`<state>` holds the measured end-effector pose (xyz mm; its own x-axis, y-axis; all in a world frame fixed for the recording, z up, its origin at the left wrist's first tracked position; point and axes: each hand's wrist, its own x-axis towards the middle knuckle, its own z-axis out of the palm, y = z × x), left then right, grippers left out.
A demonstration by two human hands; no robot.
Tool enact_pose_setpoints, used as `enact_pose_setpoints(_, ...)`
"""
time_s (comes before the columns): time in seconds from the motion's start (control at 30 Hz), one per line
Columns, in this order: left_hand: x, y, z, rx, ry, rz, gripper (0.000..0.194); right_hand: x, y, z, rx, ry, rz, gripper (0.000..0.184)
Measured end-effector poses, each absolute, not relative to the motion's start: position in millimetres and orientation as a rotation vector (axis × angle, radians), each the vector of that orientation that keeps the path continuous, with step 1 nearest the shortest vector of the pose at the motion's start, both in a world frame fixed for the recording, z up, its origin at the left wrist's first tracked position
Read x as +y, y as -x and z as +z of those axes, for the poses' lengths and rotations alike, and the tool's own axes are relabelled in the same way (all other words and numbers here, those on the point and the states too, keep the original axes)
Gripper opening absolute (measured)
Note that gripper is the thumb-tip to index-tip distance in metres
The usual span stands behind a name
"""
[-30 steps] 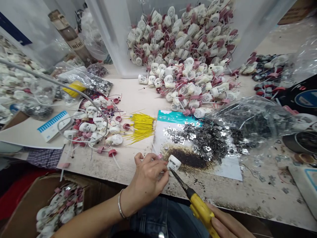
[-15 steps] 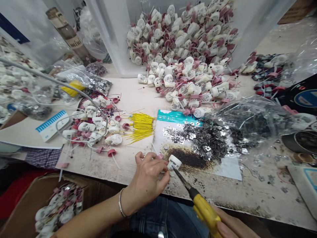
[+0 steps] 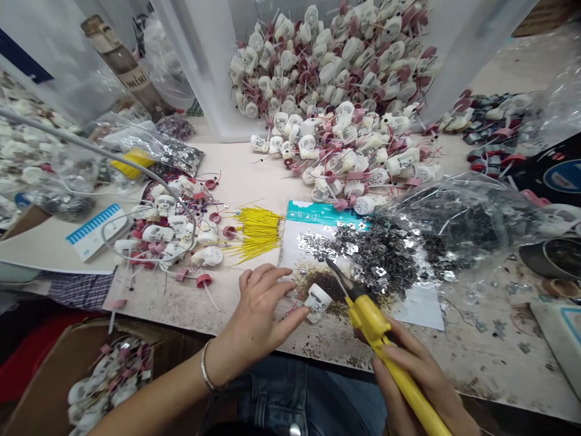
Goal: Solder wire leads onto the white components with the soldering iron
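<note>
My left hand (image 3: 261, 309) is open, with fingers spread just left of a small white plastic housing (image 3: 319, 301). Its thumb tip reaches the housing's lower left edge; whether it presses on it I cannot tell. Thin wires show between hand and housing. My right hand (image 3: 417, 369) is wrapped round the handle of a yellow soldering iron (image 3: 370, 321). The iron's dark tip points up and left, over the white sheet (image 3: 422, 306) near small silver metal plates (image 3: 313, 242). Dark brown grains (image 3: 324, 281) lie behind the housing.
Yellow wires (image 3: 258, 233) lie in a bundle left of the sheet. White and pink parts (image 3: 336, 145) spill from a clear bin at the back; more (image 3: 167, 230) lie at left. A plastic bag (image 3: 472, 212) and a dark metal cup (image 3: 556, 257) stand at right.
My left fingers have let go of the white housing and spread apart. The soldering iron's tip has come off the housing and moved up; my right hand has come further into view.
</note>
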<state>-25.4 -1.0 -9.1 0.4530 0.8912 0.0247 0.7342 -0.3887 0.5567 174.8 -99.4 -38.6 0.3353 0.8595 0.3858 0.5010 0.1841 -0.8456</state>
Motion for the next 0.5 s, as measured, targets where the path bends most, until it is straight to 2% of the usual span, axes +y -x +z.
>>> enact_pose_setpoints(0.03, 1, 26, -10, 1.338, -2.239, 0.401, 0.026, -90, -172, -42, -1.363, 1.405, 0.372, 0.014)
enact_pose_setpoints(0.17, 10, 26, -10, 1.142, -2.236, 0.225, 0.005, -55, -157, -57, -1.497, 1.344, 0.265, 0.021)
enact_pose_setpoints(0.4, 26, 27, -11, 1.197, -2.054, 0.135, 0.018, -58, -143, -60, -1.558, 1.255, 0.311, 0.021)
enact_pose_setpoints(0.5, 32, 23, -17, 1.29, -2.091, 0.081, 0.017, -72, -152, -57, -1.549, 1.25, 0.359, 0.026)
